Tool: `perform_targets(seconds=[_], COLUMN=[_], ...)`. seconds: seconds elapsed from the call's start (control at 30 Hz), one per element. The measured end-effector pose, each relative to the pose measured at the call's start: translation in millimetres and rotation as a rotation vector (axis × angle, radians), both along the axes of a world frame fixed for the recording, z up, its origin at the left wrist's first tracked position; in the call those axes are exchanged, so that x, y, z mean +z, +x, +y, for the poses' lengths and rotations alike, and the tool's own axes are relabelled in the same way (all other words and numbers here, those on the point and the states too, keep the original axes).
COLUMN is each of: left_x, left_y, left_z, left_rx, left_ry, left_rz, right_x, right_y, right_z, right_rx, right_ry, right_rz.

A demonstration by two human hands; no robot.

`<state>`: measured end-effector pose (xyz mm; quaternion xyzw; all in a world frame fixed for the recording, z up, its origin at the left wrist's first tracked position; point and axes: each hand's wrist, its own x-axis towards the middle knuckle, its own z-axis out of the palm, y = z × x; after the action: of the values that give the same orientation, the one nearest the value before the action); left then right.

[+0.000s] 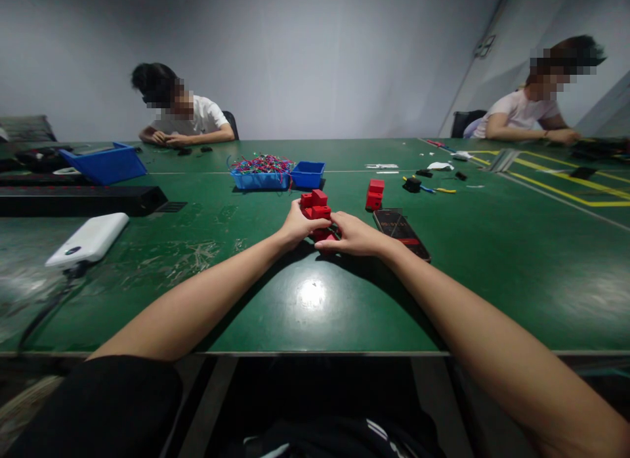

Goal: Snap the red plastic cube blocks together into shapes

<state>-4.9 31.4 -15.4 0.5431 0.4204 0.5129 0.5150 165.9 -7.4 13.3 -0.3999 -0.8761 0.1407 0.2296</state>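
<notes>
In the head view, several small red blocks (315, 201) are bunched together between my two hands over the middle of the green table. My left hand (297, 226) is closed around the bunch from the left, its thumb across the near side. From the right, my right hand (355, 235) grips the lower red piece, thumb below and fingers above. The fingers hide part of the blocks, so how they join cannot be made out. Just right of my hands stands another red block piece (375, 194). Beside my right wrist lies a phone (402, 233) with a lit timer display.
Beyond my hands, a blue bin (260, 180) heaped with coloured wires stands beside a smaller blue bin (308, 176). Pliers (433, 190) and black bits lie right. A white power bank (89, 239) with a cable is at left. Two people sit across the table.
</notes>
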Motion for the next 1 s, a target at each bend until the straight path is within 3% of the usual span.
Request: perform_targets(seconds=[0.17, 0.3, 0.47, 0.63, 0.8, 1.0], left_x=[1.3, 1.3, 0.8, 3.6, 9.0, 3.8], left_y=[3.3, 7.0, 9.8, 9.1, 9.0, 10.7], left_z=[-4.7, -7.4, -5.1, -3.6, -6.8, -7.4], left_rx=[0.062, 0.105, 0.205, 0.122, 0.173, 0.077], left_ry=[0.031, 0.029, 0.062, 0.103, 0.021, 0.083], left_rz=[-0.010, -0.076, -0.062, -0.088, -0.093, -0.019], right_x=[6.2, 4.4, 3.8, 1.8, -1.1, 3.1], right_y=[4.6, 5.2, 2.9, 2.8, 1.5, -8.6], right_z=[2.5, 4.5, 3.4, 4.0, 10.3, 17.4], right_rx=[0.054, 0.009, -0.124, -0.329, -0.554, -0.573], right_ry=[-0.076, -0.030, 0.027, 0.013, -0.124, -0.533], right_rz=[-0.070, -0.109, -0.188, -0.193, 0.128, 0.954])
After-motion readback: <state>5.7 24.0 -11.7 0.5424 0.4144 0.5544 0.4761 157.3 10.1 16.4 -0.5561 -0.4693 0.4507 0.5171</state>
